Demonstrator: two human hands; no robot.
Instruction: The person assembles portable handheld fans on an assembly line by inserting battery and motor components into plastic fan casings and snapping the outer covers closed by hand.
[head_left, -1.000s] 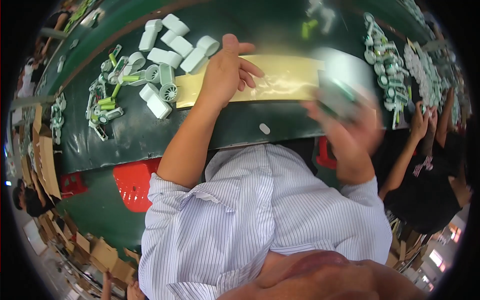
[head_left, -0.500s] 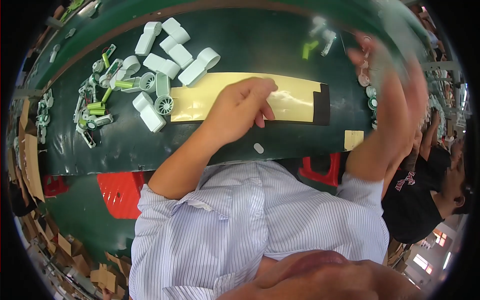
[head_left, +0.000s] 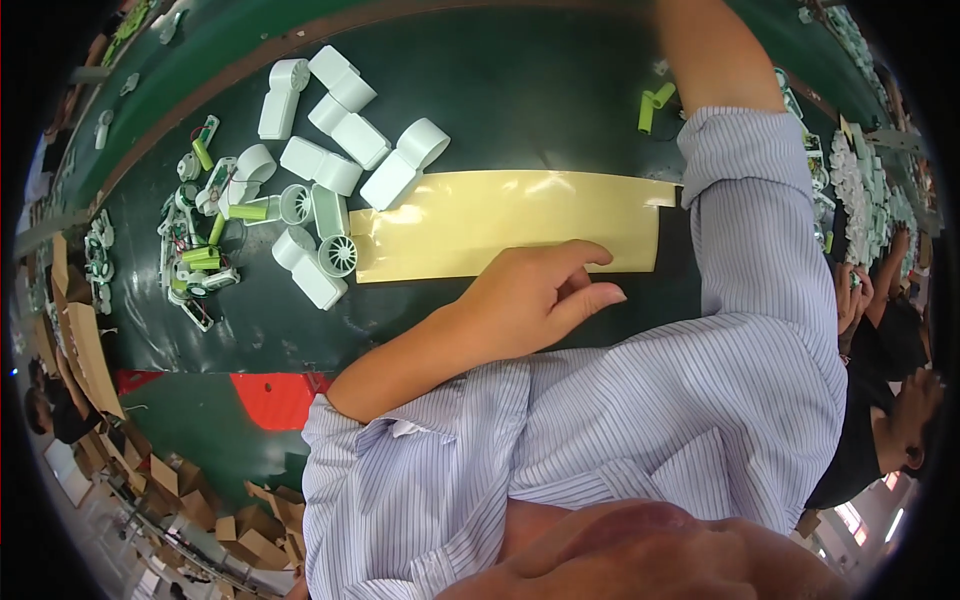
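My left hand (head_left: 540, 298) hovers at the near edge of a glossy yellow sheet (head_left: 470, 225) lying on the dark green table (head_left: 560, 90). Its thumb and index finger are apart with nothing visible between them, while the other fingers curl under. My right forearm (head_left: 715, 60) reaches far across the table, and the hand itself is cut off by the top edge of the view. Left of the sheet lie several pale mint plastic housings (head_left: 405, 165) with round ends; one shows a spoked grille (head_left: 338, 256). Beside my right forearm rest yellow-green cylinders (head_left: 648, 108).
Wired inner parts with green cylinders (head_left: 205, 258) are heaped at the left. More pale parts (head_left: 865, 195) are piled at the far right, near another person's hands (head_left: 848, 292). A red stool (head_left: 280, 400) stands below the table's front edge; cardboard boxes (head_left: 255, 535) sit at lower left.
My right arm has swung forward and the hand has left the view. My left hand has moved nearer and to the right, and its thumb and index finger have spread.
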